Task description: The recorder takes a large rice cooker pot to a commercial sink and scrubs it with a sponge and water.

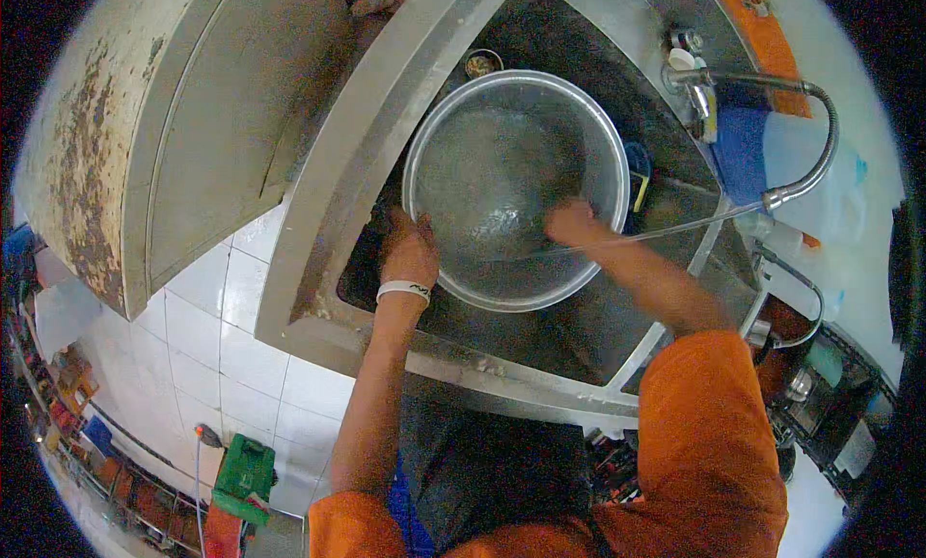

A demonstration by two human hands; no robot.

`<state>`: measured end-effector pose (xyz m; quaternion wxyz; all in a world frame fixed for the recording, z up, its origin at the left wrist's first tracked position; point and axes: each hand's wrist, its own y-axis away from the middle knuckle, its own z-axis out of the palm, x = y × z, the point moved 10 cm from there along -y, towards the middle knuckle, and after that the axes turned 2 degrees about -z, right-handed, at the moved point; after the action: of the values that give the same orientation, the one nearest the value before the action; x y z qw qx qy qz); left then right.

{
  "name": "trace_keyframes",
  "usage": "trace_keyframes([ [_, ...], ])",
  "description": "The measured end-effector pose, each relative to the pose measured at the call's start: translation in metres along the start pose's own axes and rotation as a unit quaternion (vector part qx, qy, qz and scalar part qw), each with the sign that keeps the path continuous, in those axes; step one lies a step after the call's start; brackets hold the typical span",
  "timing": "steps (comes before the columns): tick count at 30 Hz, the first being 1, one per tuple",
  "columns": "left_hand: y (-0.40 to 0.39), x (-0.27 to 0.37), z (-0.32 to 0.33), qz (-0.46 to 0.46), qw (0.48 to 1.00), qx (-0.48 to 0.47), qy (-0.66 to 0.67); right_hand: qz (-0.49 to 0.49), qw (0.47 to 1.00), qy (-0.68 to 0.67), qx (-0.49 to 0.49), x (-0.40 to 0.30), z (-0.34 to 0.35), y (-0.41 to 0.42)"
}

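A large round metal basin (517, 78) sits in the sink (448, 337), and its inside looks grey and wet. My left hand (409, 248), with a white band at the wrist, grips the near left rim of the basin. Inside the right part of the basin is my right hand (576, 223), blurred, its fingers bent; whether it holds something cannot be told. From the flexible metal faucet (825, 135) a thin water stream (673, 232) runs past my right forearm into the basin.
A small round strainer cup (483, 64) with bits in it lies beyond the basin. A dark blue object (638, 169) with a yellow edge stands right of it. A second faucet (810, 283) is farther right. On the tiled floor, left, stands a green crate (242, 475). A worn metal cabinet (217, 124) rises at upper left.
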<state>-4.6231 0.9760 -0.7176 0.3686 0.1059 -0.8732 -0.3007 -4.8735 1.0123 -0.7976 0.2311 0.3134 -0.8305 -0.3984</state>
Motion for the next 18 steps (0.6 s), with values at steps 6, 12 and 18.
trace_keyframes([
  [6, -0.001, -0.001, -0.002, -0.051, 0.998, -0.025, -0.015, 0.039, 0.985, -0.166, 0.02, 0.019, -0.008, 0.013],
  [12, -0.001, 0.002, 0.001, 0.005, 0.999, -0.006, -0.037, 0.165, 0.95, -0.26, 0.044, -0.017, 0.045, -0.001],
  [18, -0.001, -0.003, 0.002, -0.053, 0.998, -0.031, 0.004, 0.144, 0.614, -0.764, -0.135, -0.105, 0.092, -0.035],
])
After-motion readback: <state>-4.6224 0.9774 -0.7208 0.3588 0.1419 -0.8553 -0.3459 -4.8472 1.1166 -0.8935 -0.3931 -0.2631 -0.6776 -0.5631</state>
